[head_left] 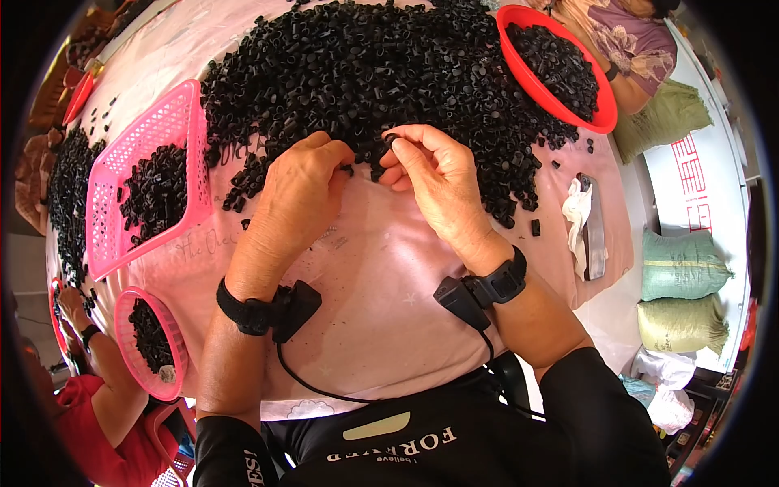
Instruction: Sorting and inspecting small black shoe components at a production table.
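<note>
A wide heap of small black hollow cap-like pieces (357, 77) covers the far middle of the table. At its near edge, my left hand (296, 188) has its fingers curled down, with a dark piece showing at the fingertips. Just to its right, my right hand (445, 180) pinches one small black cap (390, 140) between thumb and forefinger, its other fingers bent beneath. The two hands are a short gap apart, both over the pink cloth (373, 268). My left fingertips are partly hidden by the back of that hand.
A pink perforated basket (101, 219) and a round pink basket (180, 357), both with black pieces, stand left. A red basin (604, 120) of pieces is far right, beside another person. A clear box (596, 235) with white tissue lies right. Another person's hand (75, 308) works at far left.
</note>
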Available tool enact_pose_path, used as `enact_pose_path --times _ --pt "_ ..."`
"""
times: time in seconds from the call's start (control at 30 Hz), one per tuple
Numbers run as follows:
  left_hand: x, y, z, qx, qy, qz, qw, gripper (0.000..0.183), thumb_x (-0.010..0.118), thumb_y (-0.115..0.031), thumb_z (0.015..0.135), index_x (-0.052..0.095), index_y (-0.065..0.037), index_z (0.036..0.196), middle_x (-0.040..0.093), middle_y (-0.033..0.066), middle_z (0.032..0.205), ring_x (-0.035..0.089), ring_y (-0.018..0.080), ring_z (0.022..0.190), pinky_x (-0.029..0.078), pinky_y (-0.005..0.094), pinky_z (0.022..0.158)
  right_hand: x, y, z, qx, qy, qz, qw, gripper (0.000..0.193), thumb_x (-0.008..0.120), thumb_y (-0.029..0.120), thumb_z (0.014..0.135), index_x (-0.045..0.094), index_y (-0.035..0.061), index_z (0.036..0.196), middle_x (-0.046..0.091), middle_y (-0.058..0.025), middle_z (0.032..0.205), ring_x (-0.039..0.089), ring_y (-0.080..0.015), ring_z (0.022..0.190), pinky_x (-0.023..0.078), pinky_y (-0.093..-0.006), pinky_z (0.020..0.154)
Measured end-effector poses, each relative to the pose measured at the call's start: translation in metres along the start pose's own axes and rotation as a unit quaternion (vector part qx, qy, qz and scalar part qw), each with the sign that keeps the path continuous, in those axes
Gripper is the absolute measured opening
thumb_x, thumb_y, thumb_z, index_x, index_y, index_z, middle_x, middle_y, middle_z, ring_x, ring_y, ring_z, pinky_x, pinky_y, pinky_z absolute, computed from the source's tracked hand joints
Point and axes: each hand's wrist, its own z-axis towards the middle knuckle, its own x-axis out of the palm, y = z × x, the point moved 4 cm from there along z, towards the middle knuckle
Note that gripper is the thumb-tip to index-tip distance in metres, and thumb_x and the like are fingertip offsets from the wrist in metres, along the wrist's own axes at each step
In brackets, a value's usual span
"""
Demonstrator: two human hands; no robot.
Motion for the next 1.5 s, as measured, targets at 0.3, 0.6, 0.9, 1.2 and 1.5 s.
enact_pose_path --times 0.3,0.6,0.9,1.2,1.5 --pt "-0.003 -0.004 -0.001 0.012 0.013 0.016 1.000 0.023 0.068 0.007 0.078 0.067 0.003 0.101 0.067 0.0158 0.092 0.070 0.0310 0.083 0.055 0.0379 0.073 0.001 -0.001 0.000 0.006 0.021 -0.004 1.000 0.017 0.061 0.012 0.102 0.066 -0.0008 0.112 0.070 -0.0081 0.090 0.071 -0.0142 0.075 0.057 -0.0258 0.067" --pt "-0.029 0.016 -0.007 0.001 0.087 0.036 0.996 0.012 0.067 0.004 0.076 0.071 0.000 0.087 0.068 0.0126 0.082 0.069 0.0277 0.074 0.054 0.0359 0.067 0.003 -0.001 -0.002 0.024 0.033 -0.006 0.999 0.017 0.060 0.012 0.102 0.066 -0.0014 0.112 0.069 -0.0079 0.090 0.070 -0.0131 0.075 0.057 -0.0259 0.068" --pt "-0.012 0.004 -0.014 0.007 0.155 0.054 0.986 0.006 0.070 -0.003 0.073 0.069 0.000 0.078 0.066 0.0131 0.080 0.068 0.0300 0.076 0.053 0.0374 0.068 0.005 0.002 -0.002 0.027 0.045 -0.009 0.999 0.017 0.060 0.010 0.102 0.066 -0.0019 0.111 0.070 -0.0070 0.089 0.070 -0.0126 0.075 0.057 -0.0257 0.068" --pt "-0.024 -0.013 0.001 -0.020 0.044 -0.077 0.996 0.011 0.063 0.005 0.084 0.062 0.002 0.095 0.068 0.0147 0.081 0.069 0.0271 0.074 0.053 0.0344 0.067 0.011 0.000 -0.005 0.023 0.111 -0.033 0.993 0.016 0.059 0.007 0.102 0.066 -0.0039 0.112 0.071 -0.0070 0.089 0.070 -0.0124 0.074 0.057 -0.0251 0.069" --pt "-0.019 -0.023 0.002 0.029 -0.019 -0.089 0.995 0.014 0.061 0.009 0.085 0.064 0.002 0.096 0.068 0.0145 0.082 0.070 0.0254 0.075 0.054 0.0335 0.067 0.013 0.001 -0.006 0.017 0.123 -0.039 0.992 0.016 0.059 0.006 0.102 0.066 -0.0046 0.111 0.071 -0.0072 0.088 0.070 -0.0124 0.075 0.057 -0.0254 0.069"
